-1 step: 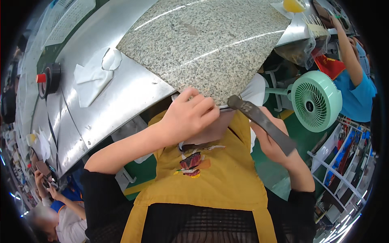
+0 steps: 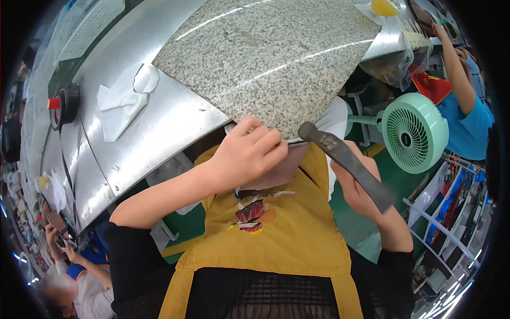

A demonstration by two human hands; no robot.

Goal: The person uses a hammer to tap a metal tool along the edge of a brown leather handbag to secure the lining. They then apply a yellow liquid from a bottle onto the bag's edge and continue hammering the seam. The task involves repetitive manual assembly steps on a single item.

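My left hand [image 2: 249, 150] is closed, knuckles up, at the near edge of the granite slab [image 2: 265, 64]. Under it lies a flat dusky-pink piece [image 2: 277, 173] with a dark, pale-lined edge, perhaps leather, pressed against the slab; the fingertips are hidden. On the right, my right hand [image 2: 355, 183] is closed round a dark grey hammer [image 2: 348, 165]. The hammer's long head slants across in front of the fingers, its round face close to the slab's near corner and just right of the pink piece. The handle is mostly hidden by the hand.
Left of the slab, a steel bench top [image 2: 154, 127] carries a crumpled white cloth [image 2: 122, 109] and a black tape roll [image 2: 68, 105]. A mint-green fan [image 2: 414, 133] stands on the right. Co-workers' arms show at upper right and lower left. A rack [image 2: 446, 212] stands at lower right.
The hammer and my right hand have shifted very slightly right, and the hammer's head has tilted a little. My left hand stays in place on the pink piece.
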